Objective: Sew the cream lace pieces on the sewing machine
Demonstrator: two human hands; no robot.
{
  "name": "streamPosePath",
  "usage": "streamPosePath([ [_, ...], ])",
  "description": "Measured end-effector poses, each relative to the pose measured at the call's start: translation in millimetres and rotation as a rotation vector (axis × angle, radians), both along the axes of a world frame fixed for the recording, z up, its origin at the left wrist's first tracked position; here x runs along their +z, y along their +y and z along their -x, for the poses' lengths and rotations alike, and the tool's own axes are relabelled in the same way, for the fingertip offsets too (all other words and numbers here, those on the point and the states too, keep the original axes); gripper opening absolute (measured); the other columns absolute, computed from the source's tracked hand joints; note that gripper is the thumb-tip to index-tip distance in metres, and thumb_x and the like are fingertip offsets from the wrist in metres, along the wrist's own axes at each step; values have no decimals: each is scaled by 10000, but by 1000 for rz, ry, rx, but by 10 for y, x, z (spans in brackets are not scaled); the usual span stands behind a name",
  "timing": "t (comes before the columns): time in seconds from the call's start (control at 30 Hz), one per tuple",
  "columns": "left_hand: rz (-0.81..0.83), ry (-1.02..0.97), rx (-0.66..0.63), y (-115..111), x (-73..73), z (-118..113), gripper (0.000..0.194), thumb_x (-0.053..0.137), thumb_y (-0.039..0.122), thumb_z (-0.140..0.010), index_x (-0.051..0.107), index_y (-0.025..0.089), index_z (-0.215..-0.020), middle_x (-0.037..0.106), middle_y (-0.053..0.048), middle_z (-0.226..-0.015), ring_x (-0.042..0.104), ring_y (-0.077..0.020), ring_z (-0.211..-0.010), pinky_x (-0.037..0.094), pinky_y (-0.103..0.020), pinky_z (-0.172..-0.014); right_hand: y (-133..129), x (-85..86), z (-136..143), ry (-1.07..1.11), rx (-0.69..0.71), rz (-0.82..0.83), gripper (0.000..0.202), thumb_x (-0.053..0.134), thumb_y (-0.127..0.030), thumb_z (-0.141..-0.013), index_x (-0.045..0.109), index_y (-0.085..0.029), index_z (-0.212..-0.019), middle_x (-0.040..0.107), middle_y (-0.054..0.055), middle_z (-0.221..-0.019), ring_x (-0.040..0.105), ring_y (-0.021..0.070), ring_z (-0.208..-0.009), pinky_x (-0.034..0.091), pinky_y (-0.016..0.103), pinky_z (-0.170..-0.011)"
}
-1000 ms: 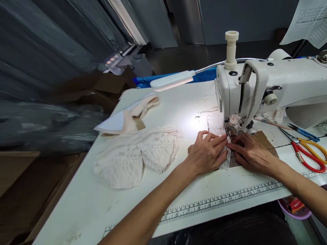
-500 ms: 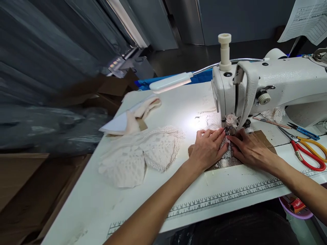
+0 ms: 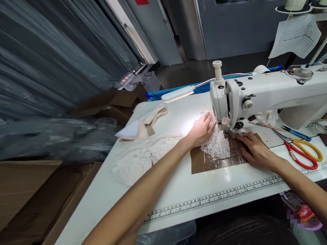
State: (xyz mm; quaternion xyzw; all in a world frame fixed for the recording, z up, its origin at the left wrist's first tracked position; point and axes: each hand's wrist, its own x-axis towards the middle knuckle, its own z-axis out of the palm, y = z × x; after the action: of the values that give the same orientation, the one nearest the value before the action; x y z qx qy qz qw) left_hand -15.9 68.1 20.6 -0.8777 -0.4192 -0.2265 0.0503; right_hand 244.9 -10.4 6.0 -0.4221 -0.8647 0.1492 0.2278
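White lace piece point(image 3: 217, 145) on brown taped plate point(image 3: 200, 164), beside presser foot point(image 3: 226, 134) of sewing machine point(image 3: 270, 93); probably light, limp, snag-prone at openwork edge; best held flat by denser part, fingertips spread; left hand point(image 3: 202, 128) over its far-left side, fingers together, pinch or flat press cannot tell; right hand point(image 3: 257, 150) near presser foot, fingers bent, thumb apart, cannot tell whether holding anything; scissors point(image 3: 288, 140) lie farther right.

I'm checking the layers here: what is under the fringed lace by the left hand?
A brown sheet shows beyond the lower edge of the fringed lace, which overlaps it. Whatever lies beneath the lace and left hand is covered.
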Motion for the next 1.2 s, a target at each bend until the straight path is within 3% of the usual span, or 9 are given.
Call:
streamPosePath([
  [0.1, 25, -3, -14, -197, 28, 27, 296, 377, 272, -1013, 624, 147, -1118, 649, -129, -1094, 653, -243, -916, 554, -387, -725, -9, -15, -4, 26, 15, -4, 382, 438, -228, -943, 538, -124, -1297, 558, 185, -1214, 607, 286, -1059, 558, 528, -921],
  [0.3, 152, -73, -341, -686, -16, 27, 219, 535, 323, -991, 657, 147, -1036, 690, -84, -988, 648, -189, -887, 565, -347, -755, -4, 17, 12, 70, 48, -3, 366, 468, -206, -931, 566, -160, -1280, 583, 162, -1185, 623, 268, -1044, 559, 515, -922],
  [0.5, 210, -134, -259, -752, -105, -21, 244, 498, 279, -1007, 666, 175, -864, 674, -57, -914, 626, -172, -820, 515, -342, -731, -4, 155, 69, 102, 157, 88, 330, 496, -187, -912, 599, -172, -1224, 614, 126, -1130, 618, 242, -1068, 537, 455, -942],
  [0.63, 218, -160, -230, -769, -116, -45, 250, 477, 277, -1015, 657, 185, -869, 677, -39, -916, 626, -170, -819, 483, -364, -760, 4, 224, 172, 28, 245, 198, 353, 629, -335, -894, 588, -155, -1195, 611, 117, -1073, 626, 227, -963, 545, 394, -849],
  [0.7, 220, -177, -210, -785, -116, -50, 239, 465, 259, -1017, 643, 182, -879, 681, -36, -918, 629, -171, -816, 478, -374, -766, 11, 221, 242, -33, 229, 173, 334, 646, -384, -894, 595, -149, -1126, 612, 119, -1035, 616, 231, -922, 533, 382, -800],
  [0.8, 183, -195, -179, -797, -124, -57, 228, 444, 245, -1021, 618, 173, -891, 689, -40, -907, 640, -170, -810, 485, -374, -751, 17, 187, 331, -92, 154, 125, 155, 537, -302, -953, 601, -163, -982, 614, 111, -969, 602, 217, -851, 504, 368, -747],
  [0.87, 110, -191, -182, -795, -131, -69, 198, 478, 292, -1014, 620, 168, -955, 700, -61, -949, 655, -184, -854, 500, -377, -747, 21, 165, 358, -74, 115, 126, 169, 450, -258, -979, 592, -174, -941, 613, 105, -954, 596, 201, -807, 492, 356, -718],
  [1.0, -44, -187, -235, -781, -127, -106, 157, 527, 264, -992, 652, 170, -975, 724, -73, -962, 678, -187, -848, 541, -377, -724, 31, 132, 325, 39, 87, 143, 219, 413, -307, -993, 589, -177, -990, 611, 98, -951, 598, 203, -824, 507, 368, -749],
  [1.2, -21, -389, -195, -767, -83, -103, 118, 535, 181, -979, 652, 167, -977, 746, -63, -957, 713, -152, -888, 619, -318, -743, 21, 68, 267, -43, 135, -1, 340, 406, -216, -948, 605, -209, -1224, 575, 112, -1031, 569, 211, -895, 532, 391, -808],
])
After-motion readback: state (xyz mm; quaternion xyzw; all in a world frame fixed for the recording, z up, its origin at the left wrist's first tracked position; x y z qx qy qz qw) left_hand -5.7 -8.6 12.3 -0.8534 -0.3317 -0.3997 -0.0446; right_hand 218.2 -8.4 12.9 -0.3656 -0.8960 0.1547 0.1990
